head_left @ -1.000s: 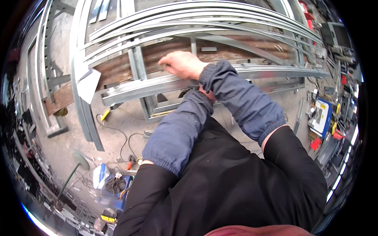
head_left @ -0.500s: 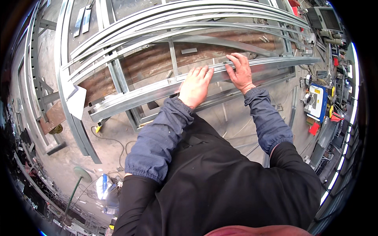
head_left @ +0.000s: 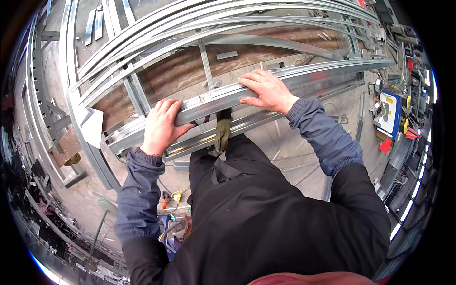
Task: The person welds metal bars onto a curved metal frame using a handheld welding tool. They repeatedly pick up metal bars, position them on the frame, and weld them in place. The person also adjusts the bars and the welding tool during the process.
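We Had the Bar at Two Places

We faced a wide metal frame, with a rusty beam running behind its nearer part. The bar, long and shiny, lay slantwise across the near side of this frame, in front of our body, its left end lower in view than its right.

We judged it stiff, and awkward more for its length than for its thickness; its weight we could not tell. The smooth metal was likely slick under bare skin, its edges perhaps sharp, though hardly fragile. A wide hold on both sides of the balance point seemed best; ours sat toward the left, with a longer stretch beyond the right hand.

That hand grasped the bar, fingers over the top, thumb against the near face. The left hand grasped it nearer the left end, fingers across the top, thumb pointing right along the near face. The bar thus lay beneath the fingers; how hard they pressed we could not tell.

Between the hands hung an olive strap, below the bar. Past it lay a small offcut.
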`<state>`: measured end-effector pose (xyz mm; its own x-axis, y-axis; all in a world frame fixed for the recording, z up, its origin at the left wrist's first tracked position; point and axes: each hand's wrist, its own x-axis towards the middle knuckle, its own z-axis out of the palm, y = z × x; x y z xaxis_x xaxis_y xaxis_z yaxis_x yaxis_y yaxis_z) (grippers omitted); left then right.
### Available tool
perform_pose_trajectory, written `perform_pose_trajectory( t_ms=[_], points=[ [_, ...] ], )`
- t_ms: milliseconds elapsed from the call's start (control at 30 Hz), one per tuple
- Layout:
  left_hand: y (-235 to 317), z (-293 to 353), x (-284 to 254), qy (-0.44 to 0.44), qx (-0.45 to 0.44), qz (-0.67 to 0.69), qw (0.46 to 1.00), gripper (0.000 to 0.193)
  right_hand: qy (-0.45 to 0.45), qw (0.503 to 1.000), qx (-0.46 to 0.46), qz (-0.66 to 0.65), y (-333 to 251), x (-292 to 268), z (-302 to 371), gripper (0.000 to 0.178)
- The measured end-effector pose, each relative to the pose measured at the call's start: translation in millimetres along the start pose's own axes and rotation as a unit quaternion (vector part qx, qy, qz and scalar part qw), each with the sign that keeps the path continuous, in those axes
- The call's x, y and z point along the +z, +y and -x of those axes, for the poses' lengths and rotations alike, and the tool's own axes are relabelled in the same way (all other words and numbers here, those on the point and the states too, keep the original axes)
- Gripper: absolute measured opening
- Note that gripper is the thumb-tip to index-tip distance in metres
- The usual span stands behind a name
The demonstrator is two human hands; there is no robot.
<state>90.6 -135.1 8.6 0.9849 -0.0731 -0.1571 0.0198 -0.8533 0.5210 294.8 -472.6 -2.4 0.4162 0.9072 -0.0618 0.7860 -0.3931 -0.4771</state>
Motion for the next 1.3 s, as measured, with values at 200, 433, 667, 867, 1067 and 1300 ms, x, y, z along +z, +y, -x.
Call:
perform_pose_trajectory(
  t_ms=[200, 433, 667, 867, 1067, 1300],
  points=[
    [2.4, -3.3, 10.7, 0.036, 0.006, -0.003, 0.999, 0.075, 0.021, 0.999, -0.041, 0.018, 4.0, 3.9, -1.6, 0.068],
    [0.8, -4.6, 7.3, 0.023, 0.031, 0.010, 0.999, 0.078, 0.009, 0.999, -0.044, 0.024, -0.9, 3.5, -7.4, 0.069],
    [-1.0, -5.6, 0.2, -0.008, 0.057, 0.012, 0.998, 0.085, -0.032, 0.998, -0.054, 0.029, -5.5, 0.6, -16.9, 0.077],
    [-1.2, -6.9, -0.1, -0.016, 0.058, 0.021, 0.998, 0.084, -0.043, 0.997, -0.061, 0.015, -6.2, 4.3, -19.7, 0.078],
    [-3.5, -7.5, 4.2, -0.011, 0.059, 0.015, 0.998, 0.080, -0.060, 0.996, -0.066, 0.012, -6.7, 3.0, -22.7, 0.079],
    [2.6, -7.0, 6.0, -0.010, 0.037, -0.014, 0.999, 0.080, -0.067, 0.996, -0.038, 0.055, -14.2, 6.3, -26.4, 0.089]
  ],
)
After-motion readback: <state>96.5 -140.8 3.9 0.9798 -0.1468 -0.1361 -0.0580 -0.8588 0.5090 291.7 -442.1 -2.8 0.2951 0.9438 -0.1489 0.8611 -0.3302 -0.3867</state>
